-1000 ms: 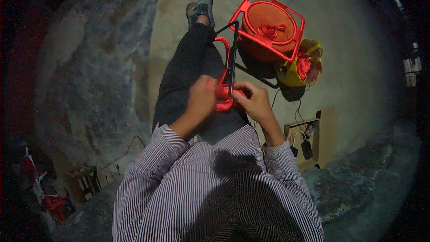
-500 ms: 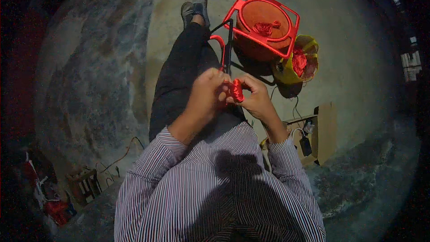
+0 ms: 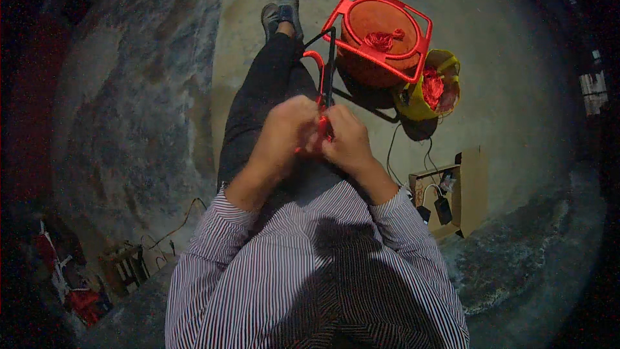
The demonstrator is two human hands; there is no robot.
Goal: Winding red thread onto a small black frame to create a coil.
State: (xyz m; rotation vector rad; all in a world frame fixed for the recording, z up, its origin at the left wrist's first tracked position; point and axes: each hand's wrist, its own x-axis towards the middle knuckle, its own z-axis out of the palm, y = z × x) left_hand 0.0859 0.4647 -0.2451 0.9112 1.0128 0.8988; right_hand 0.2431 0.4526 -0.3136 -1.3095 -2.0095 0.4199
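Note:
My left hand [image 3: 287, 132] and my right hand [image 3: 349, 142] meet over my lap, fingers closed together on a small red piece [image 3: 321, 124] of cord or plastic. A thin black rod [image 3: 330, 64] and a red looped cord [image 3: 316, 68] rise from between my hands toward a red wire frame [image 3: 413, 48] holding an orange drum [image 3: 368, 58]. What exactly lies between my fingers is mostly hidden. I sit with my dark-trousered legs [image 3: 265, 90] stretched forward.
A yellow bucket [image 3: 413, 106] with red material stands right of the drum. A cardboard box [image 3: 468, 187] with black adapters and cables lies at my right. Small crates and red clutter [image 3: 84, 284] sit at the lower left on the concrete floor.
My hands have drawn closer together and slightly lower; the red piece is now more covered by my fingers. The view has shifted a little.

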